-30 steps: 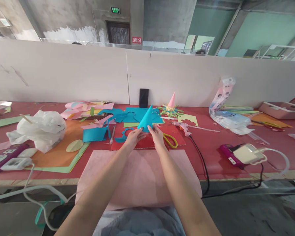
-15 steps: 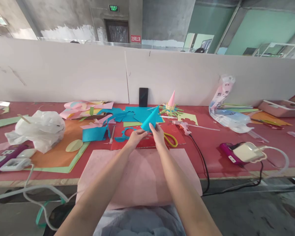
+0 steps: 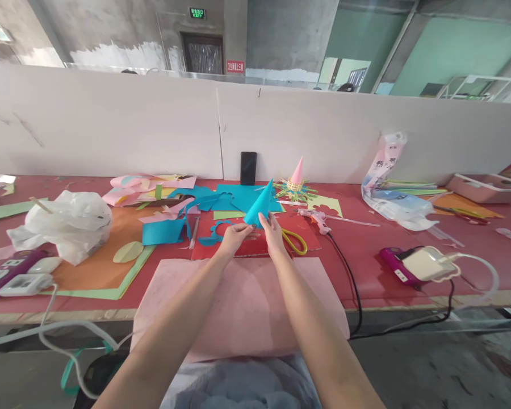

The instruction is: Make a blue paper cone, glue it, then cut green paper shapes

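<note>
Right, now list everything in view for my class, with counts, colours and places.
Blue cone: one, blue, held at centre
Pink cone: one, pink, back, right of centre
Phone: one, black, upright, back centre
Glue gun: one, pink, right of centre
Paper pieces: many, mixed colours, mostly left and centre
Plastic bag: one, white, left
Printed wrapper: one, pink and white, right
Tray: one, pink, far right
Power strips: two, purple, left and right
Mat: one, pink, front
Table: one, red, across the view
Partition: one, pale, behind
Exit sign: one, green, top
Door: one, dark, background
Left grip: one, bare, at blue cone's base
Right grip: one, bare, on blue cone's lower right
</note>
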Tool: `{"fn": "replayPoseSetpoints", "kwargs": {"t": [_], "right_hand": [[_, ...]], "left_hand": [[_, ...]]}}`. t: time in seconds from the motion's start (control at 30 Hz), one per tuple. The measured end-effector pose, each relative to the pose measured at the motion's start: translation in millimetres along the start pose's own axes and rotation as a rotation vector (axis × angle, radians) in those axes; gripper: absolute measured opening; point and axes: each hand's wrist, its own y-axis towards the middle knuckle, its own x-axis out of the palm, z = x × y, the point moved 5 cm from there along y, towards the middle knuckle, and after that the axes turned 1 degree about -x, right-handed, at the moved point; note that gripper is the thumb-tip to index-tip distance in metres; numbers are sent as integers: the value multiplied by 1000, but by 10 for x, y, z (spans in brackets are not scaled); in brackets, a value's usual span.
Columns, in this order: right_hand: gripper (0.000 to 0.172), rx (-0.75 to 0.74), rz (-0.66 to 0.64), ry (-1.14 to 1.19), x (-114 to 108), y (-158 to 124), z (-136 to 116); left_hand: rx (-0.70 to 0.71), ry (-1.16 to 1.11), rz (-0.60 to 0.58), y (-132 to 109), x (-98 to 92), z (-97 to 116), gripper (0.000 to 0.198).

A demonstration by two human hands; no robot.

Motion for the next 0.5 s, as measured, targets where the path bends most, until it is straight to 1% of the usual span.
{"fn": "replayPoseSetpoints", "kwargs": {"t": [0.07,0.13,0.33,0.5], "right_hand": [[48,-14,2,59,-1,24,35],[49,-21,34,85,-19,48,74],[51,-28,115,87,-72,73,124],[52,-39,127,103,-91,64,121]], "left_hand": [[-11,2,-11,0,5,-14,35],[-17,9,-16,4,8,-24,35],[1,24,-8,6,15,-7,37],[11,-2,-39,-10,42,4,40]]}}
